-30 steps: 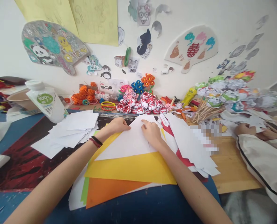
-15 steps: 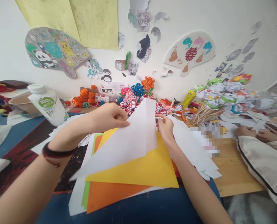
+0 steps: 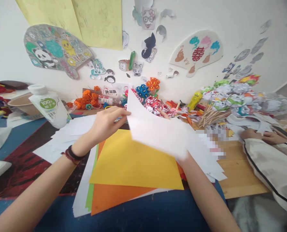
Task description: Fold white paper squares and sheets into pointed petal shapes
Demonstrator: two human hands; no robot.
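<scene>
A white sheet of paper [image 3: 155, 133] is held tilted and bent above a yellow sheet [image 3: 133, 164]. My left hand [image 3: 111, 120], with a dark band at its wrist, pinches the sheet's left edge between thumb and fingers. Most of my right hand [image 3: 163, 113] is hidden behind the white sheet; only a bit of finger shows past the far edge, so its grip cannot be seen. Beneath the yellow sheet lie an orange sheet [image 3: 116, 199], a green sheet [image 3: 89, 196] and white paper [image 3: 79, 199].
White papers lie left [image 3: 68, 137] and right [image 3: 203, 154] of the stack. A white bottle [image 3: 49, 108] stands at left. Handmade flowers [image 3: 153, 85] and paper flowers on sticks [image 3: 216, 112] line the wall. At right, another person's hands [image 3: 262, 135] rest by a wooden surface [image 3: 242, 177].
The white sheet has swung to the right and up off the yellow sheet, baring more of it. My left hand has moved down its left edge; my right hand has gone behind it.
</scene>
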